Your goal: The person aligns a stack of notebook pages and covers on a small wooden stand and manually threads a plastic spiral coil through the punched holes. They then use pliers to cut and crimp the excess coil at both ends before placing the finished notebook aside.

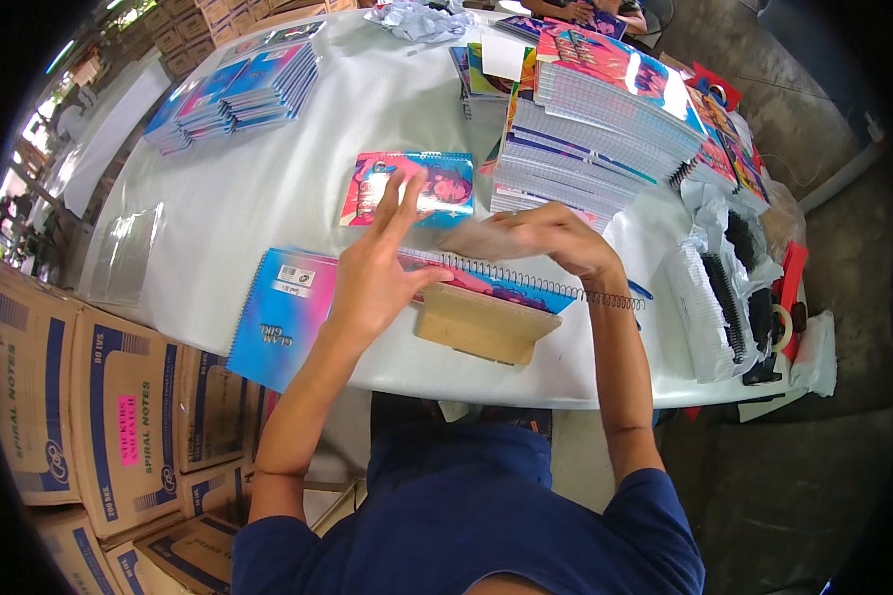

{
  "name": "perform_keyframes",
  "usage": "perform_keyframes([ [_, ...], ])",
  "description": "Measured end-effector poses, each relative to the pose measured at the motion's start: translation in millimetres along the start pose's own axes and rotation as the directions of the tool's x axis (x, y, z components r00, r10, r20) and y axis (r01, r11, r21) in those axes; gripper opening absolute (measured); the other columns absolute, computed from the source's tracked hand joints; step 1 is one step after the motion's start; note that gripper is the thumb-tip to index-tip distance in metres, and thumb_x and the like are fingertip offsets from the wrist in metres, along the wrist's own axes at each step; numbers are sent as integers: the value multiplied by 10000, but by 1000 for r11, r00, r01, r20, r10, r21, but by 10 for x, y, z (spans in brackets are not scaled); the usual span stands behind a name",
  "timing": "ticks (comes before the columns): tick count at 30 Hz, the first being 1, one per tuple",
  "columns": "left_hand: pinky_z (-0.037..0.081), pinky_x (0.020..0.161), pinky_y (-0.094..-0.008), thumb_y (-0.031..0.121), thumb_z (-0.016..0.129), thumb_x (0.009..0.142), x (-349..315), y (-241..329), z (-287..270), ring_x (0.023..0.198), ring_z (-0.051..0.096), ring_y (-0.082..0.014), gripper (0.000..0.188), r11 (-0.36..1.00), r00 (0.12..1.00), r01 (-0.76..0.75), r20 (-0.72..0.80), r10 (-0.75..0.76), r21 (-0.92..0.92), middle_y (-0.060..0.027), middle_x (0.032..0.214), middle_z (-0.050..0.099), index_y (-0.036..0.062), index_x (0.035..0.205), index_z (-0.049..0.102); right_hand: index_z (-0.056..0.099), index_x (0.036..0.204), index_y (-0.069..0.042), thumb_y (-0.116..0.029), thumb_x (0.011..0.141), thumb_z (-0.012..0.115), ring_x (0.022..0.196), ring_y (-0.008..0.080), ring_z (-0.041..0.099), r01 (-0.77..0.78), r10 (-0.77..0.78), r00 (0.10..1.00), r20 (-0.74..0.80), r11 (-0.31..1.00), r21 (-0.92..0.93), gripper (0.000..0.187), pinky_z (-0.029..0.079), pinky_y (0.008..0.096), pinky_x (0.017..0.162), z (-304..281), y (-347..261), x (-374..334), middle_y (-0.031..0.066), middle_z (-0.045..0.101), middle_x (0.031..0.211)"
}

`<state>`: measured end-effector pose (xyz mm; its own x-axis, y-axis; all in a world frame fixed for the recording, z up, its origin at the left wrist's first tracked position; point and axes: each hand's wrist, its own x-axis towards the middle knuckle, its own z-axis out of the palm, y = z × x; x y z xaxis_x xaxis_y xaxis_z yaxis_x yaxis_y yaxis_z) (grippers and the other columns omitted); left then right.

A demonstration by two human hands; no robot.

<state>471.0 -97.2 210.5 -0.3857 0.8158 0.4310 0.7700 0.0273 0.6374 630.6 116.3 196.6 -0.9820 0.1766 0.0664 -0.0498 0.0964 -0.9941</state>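
Note:
In front of me a pink and blue notebook [446,266] stands on its edge against a tan block [491,325]. A dark wire coil [566,290] runs along its upper edge and sticks out past the right end. My left hand [375,268] is open, fingers spread, its thumb at the left end of that notebook. Over the coil hovers my right hand [556,241], its fingers smeared by motion, so any hold is unclear. Just beyond lies another spiral notebook [454,188], partly behind my left fingers. A blue and pink notebook [280,312] lies flat by my left forearm.
Tall stacks of notebooks [605,119] stand at the back right, with smaller stacks [238,94] back left. White packaging with black coils [709,288] sits on the right, near a tape roll [782,327]. Cardboard boxes [119,416] line the left. Another person's hands [575,12] show far off.

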Motion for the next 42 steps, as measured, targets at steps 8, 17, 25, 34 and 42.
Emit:
perform_keyframes([
  [8, 542, 889, -321, 67, 883, 625, -99, -359, 141, 1249, 556, -231, 1149, 873, 983, 151, -22, -182, -463, -213, 1504, 389, 240, 1549, 224, 743, 1079, -48, -375, 837, 728, 1030, 241, 651, 4, -27, 998, 61, 933, 360, 408, 484, 348, 936, 6, -79, 25, 161, 709, 1106],
  [17, 582, 863, -308, -33, 848, 644, -113, -469, 197, 1226, 567, -237, 1137, 777, 979, 113, -64, -194, -619, -179, 1537, 330, 253, 1548, 220, 706, 1066, 65, -338, 872, 685, 1128, 293, 604, -18, 29, 998, 59, 985, -174, 448, 436, 390, 996, 286, -253, 189, 206, 661, 1190],
  [25, 562, 949, -337, -99, 808, 668, -122, -426, 204, 1255, 528, -227, 1104, 710, 962, 161, -51, -268, -686, -174, 1541, 311, 224, 1545, 221, 699, 1140, 4, -332, 885, 673, 1054, 216, 623, -40, 74, 993, 89, 939, -343, 424, 467, 343, 943, 307, -191, 357, 149, 674, 1193],
  [34, 508, 919, -338, 361, 776, 806, 23, -695, 126, 1261, 536, -239, 771, 592, 935, 259, 351, 43, -763, -142, 1490, 435, 86, 1445, 443, 728, 1121, -87, -352, 841, 684, 1057, 339, 616, -133, -24, 982, -188, 621, -773, 388, 477, 406, 945, -79, 434, -119, 184, 672, 1138],
  [42, 472, 982, -352, 503, 735, 815, 235, -272, -232, 1160, 601, -194, 705, 711, 989, 117, 146, -21, -694, -129, 1280, 627, 4, 1295, 603, 528, 1393, -214, -325, 839, 716, 1323, 363, 421, -432, -154, 867, -475, 247, -868, 596, 325, 512, 1060, -284, 874, -1114, 187, 465, 1431],
])
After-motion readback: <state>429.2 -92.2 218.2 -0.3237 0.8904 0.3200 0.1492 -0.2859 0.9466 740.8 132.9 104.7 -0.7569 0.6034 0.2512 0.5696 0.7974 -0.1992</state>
